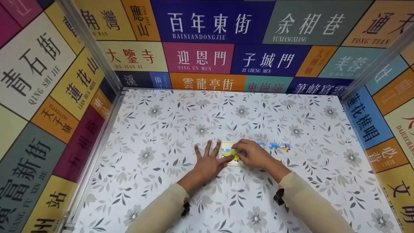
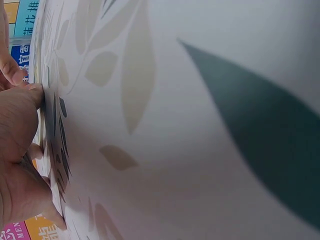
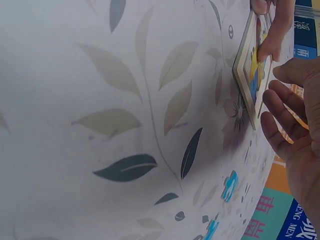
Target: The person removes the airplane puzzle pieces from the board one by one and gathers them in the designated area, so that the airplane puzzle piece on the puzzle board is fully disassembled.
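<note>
A small jigsaw puzzle in a pale frame [image 1: 227,143] lies flat on the patterned table, its picture blue and yellow. Across its left side my left hand [image 1: 208,165] spreads straight fingers on the table, the thumb laid on the picture. My right hand [image 1: 257,153] bends over the puzzle's right part, thumb and index fingertip close together at the yellow area. Whether a piece sits between them is hidden. In the right wrist view the right hand [image 3: 300,107] is beside the tilted-looking frame [image 3: 242,70], some fingers loosely curled. The left wrist view shows only part of the left hand [image 2: 20,145].
Right of the puzzle lie loose jigsaw pieces: a blue piece [image 1: 274,146] and a red, yellow and blue piece [image 1: 286,147]. Another light-blue piece [image 1: 261,145] is partly behind the right hand. Panels with printed signs [image 1: 207,26] wall the table's back and sides.
</note>
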A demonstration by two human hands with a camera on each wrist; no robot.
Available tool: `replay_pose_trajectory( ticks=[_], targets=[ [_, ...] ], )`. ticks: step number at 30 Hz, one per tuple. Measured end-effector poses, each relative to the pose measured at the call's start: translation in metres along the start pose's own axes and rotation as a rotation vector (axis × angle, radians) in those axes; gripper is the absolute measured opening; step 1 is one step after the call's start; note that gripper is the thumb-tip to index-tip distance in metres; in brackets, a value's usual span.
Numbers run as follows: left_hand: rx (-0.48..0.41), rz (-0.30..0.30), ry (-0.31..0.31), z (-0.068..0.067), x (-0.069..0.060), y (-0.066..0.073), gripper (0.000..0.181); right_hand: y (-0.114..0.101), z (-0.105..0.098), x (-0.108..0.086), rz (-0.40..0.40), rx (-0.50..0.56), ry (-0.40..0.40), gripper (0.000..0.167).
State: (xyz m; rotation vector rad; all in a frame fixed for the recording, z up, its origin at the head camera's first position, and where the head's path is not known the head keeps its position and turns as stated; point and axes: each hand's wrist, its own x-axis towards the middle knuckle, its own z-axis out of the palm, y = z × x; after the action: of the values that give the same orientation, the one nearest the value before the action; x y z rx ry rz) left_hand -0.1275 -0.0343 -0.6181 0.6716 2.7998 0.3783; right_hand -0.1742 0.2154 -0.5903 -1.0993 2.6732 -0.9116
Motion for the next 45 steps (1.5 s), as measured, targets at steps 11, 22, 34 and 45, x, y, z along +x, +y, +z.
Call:
replay_pose_trajectory(
  ticks=[11,22,34,45],
  targets=[
    [0.019,0.005,0.018,0.003,0.001,-0.001,0.047,-0.006,0.006,0.007,-0.019,-0.02,0.011,0.032],
    [0.037,0.015,0.042,0.003,0.0,-0.001,0.046,-0.009,0.011,0.015,-0.012,-0.058,-0.005,0.038],
    [0.03,0.014,0.02,0.005,0.0,-0.002,0.048,-0.011,0.011,0.019,-0.03,-0.053,-0.006,0.038],
    [0.028,-0.027,0.065,0.006,0.002,-0.005,0.05,-0.015,0.01,0.02,0.043,-0.089,-0.027,0.04]
  ],
)
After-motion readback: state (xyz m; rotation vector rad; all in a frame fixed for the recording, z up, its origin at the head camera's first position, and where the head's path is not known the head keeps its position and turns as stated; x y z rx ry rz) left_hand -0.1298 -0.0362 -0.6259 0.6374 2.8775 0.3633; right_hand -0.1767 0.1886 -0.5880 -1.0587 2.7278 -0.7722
